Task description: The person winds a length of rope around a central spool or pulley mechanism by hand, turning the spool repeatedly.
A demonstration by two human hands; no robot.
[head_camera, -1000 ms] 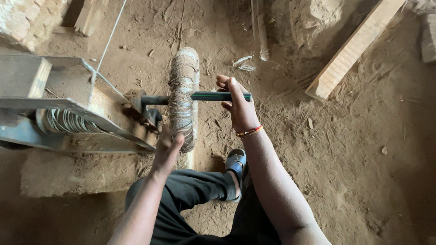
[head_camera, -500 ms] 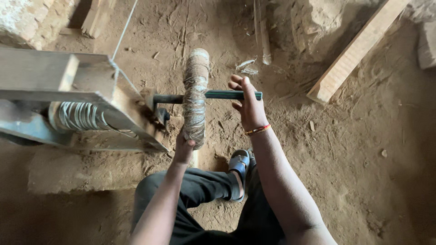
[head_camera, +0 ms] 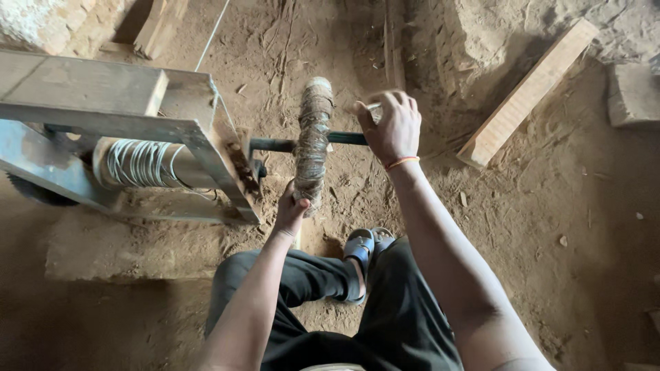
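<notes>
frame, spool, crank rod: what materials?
Frame: looks like steel angle, grey and dull with rust patches.
Spool: coarse brownish fibre, likely jute or coir, fuzzy wound strands.
Crank rod: dark metal, seemingly painted; right hand covers its far end.

Metal frame cut off at left edge; toothed disc mostly hidden under it. Dark rod hidden behind twine-wrapped spindle & right hand. Left hand fingers hidden behind spindle's lower end. Wooden plank top cut off.

No packages, labels, signs or screens visible anywhere in view
</notes>
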